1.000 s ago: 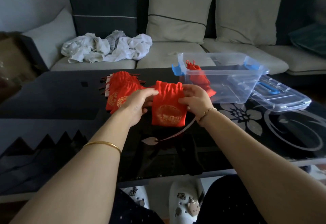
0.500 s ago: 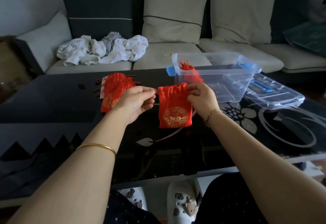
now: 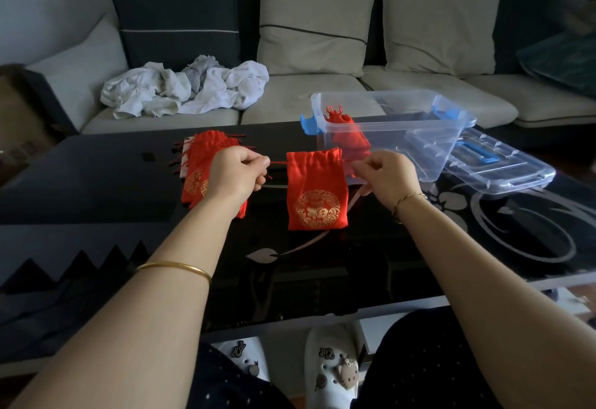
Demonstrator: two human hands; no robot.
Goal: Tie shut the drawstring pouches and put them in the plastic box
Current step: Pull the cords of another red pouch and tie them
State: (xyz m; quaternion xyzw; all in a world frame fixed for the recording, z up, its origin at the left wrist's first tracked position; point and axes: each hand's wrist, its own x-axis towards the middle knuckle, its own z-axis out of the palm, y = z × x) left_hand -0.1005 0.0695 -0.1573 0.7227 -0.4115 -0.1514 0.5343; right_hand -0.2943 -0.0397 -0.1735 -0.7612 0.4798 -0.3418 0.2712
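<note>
Head cam looks down at a black glass coffee table, and on its far right part sits the clear plastic box with blue latches. Only one thing in it as far as I can see: a tied red pouch leaning at the left end, its knotted top poking up by the rim. The box's lid lies flat just to the right; can't tell if the two actually touch. Over on the left is a stack of red pouches, half hidden behind the left wrist, so no way to count them. Between the hands, near the middle of the table, is the open pouch, upright, gold emblem facing me, neck partly gathered. Whether its bottom edge rests on the glass, I can't say. Left hand has its fingers curled in, pinching the red drawstring that runs taut to the pouch's neck. Right hand is curled the same way on the other side, pinching the cord there, though that cord is hard to make out against the fingers.
</note>
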